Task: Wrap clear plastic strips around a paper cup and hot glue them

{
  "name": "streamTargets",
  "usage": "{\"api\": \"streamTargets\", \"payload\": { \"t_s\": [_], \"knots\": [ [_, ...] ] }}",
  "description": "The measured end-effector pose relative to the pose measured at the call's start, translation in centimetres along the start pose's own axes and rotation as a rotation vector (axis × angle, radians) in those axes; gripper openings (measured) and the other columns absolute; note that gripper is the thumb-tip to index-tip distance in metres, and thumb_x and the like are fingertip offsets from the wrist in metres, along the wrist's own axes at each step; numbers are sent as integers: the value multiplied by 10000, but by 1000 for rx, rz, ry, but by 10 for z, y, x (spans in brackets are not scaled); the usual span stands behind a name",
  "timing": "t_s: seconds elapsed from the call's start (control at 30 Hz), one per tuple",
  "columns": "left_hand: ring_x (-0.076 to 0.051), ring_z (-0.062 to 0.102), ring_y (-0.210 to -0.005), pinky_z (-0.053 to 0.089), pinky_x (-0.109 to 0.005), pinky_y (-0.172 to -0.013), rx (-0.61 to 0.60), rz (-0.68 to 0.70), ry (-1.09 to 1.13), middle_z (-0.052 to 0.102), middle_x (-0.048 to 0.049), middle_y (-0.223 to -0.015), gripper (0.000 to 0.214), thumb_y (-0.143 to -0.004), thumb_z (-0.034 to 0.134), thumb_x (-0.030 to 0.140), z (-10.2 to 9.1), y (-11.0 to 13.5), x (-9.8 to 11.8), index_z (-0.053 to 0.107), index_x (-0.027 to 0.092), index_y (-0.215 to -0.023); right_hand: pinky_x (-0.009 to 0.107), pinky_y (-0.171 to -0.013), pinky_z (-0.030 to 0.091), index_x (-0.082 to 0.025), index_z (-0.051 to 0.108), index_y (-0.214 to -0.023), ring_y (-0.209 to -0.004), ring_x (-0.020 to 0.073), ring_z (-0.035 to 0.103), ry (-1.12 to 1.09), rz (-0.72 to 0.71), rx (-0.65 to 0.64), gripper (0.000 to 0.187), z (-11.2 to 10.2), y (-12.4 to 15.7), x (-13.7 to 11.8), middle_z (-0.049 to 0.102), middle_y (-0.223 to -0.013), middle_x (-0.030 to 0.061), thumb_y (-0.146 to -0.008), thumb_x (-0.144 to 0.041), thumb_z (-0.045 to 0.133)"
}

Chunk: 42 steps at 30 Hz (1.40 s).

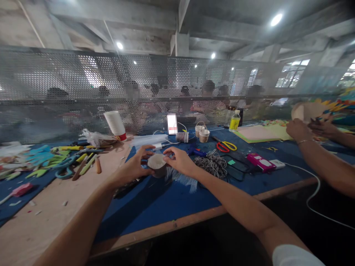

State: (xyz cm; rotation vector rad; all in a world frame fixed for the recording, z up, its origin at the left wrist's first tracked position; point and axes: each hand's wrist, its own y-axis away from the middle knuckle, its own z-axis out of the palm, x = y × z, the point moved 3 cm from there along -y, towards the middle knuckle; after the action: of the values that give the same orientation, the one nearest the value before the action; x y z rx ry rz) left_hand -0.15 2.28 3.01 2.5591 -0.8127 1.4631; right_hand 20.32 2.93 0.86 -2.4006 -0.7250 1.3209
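Observation:
Between my two hands, just above the blue table mat, is a small pale cup [158,168], its round opening tipped partly toward me. My left hand [138,162] curls round its left side, thumb at the near side and fingers behind. At the right rim, the thumb and fingertips of my right hand [179,160] pinch the cup's edge. Whitish fringed strips [184,181] lie on the mat below my right hand. Right of that hand is a heap of grey cord [212,165], with a blue tool [196,152], perhaps a glue gun, behind it.
A stack of paper cups [115,123] leans at the back left, near blue-handled scissors [65,168]. Two small handled baskets [204,135], red-and-yellow scissors [226,146], a bottle [235,121] and a pink device [260,163] with a white cable stand rightward. Another person's hands [301,129] work at far right.

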Motion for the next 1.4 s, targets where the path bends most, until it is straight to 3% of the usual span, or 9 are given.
{"api": "streamTargets", "payload": {
  "t_s": [0.23,0.43,0.63,0.77,1.0,1.17,1.4],
  "knots": [
    [-267,623,-1154,490,-446,-998,35,97,-10,594,-99,-1255,630,-673,777,223,1,-2,6,473,242,-1224,286,-788,528,-179,656,-1094,-869,171,658,-71,-42,13,212,-4,-1,0,677,-982,59,-903,-269,643],
    [-260,659,-1052,523,-458,-964,17,75,-26,644,-60,-1159,463,-714,762,294,1,-3,-4,552,230,-1121,299,-797,545,-214,629,-1194,-870,166,657,-10,-103,-12,254,-3,1,2,645,-1039,63,-952,-276,588],
    [-270,645,-1061,507,-491,-1003,93,99,-43,661,-57,-1123,392,-656,790,309,1,-5,-2,605,211,-987,433,-1088,416,-262,659,-1186,-1260,236,518,239,-354,116,243,-11,7,-16,578,-1306,84,-972,-360,600],
    [-265,640,-1040,513,-491,-985,118,81,-35,657,-57,-1110,385,-650,775,301,1,-5,3,616,203,-986,439,-1099,387,-250,681,-1096,-1273,240,501,290,-494,46,274,-8,9,-24,659,-1213,46,-891,-429,705],
    [-245,632,-1030,511,-460,-973,96,72,75,659,-43,-1055,370,-675,805,311,0,-4,3,617,206,-976,424,-1036,398,-244,676,-899,-1184,234,561,231,-424,34,93,-5,8,-22,722,-1013,25,-892,-322,726],
    [-239,637,-1034,507,-420,-964,30,104,127,665,-44,-1049,281,-773,763,384,-2,-2,5,626,220,-956,403,-994,416,-251,680,-880,-1070,220,591,128,-344,31,84,-12,5,-25,708,-937,15,-869,-293,752],
    [-251,624,-1075,487,-383,-946,41,114,188,687,-50,-1093,234,-796,732,405,-2,0,17,633,222,-902,382,-965,417,-242,694,-873,-993,205,591,73,-323,14,50,-18,3,-27,711,-909,8,-875,-246,743]
  ]
}}
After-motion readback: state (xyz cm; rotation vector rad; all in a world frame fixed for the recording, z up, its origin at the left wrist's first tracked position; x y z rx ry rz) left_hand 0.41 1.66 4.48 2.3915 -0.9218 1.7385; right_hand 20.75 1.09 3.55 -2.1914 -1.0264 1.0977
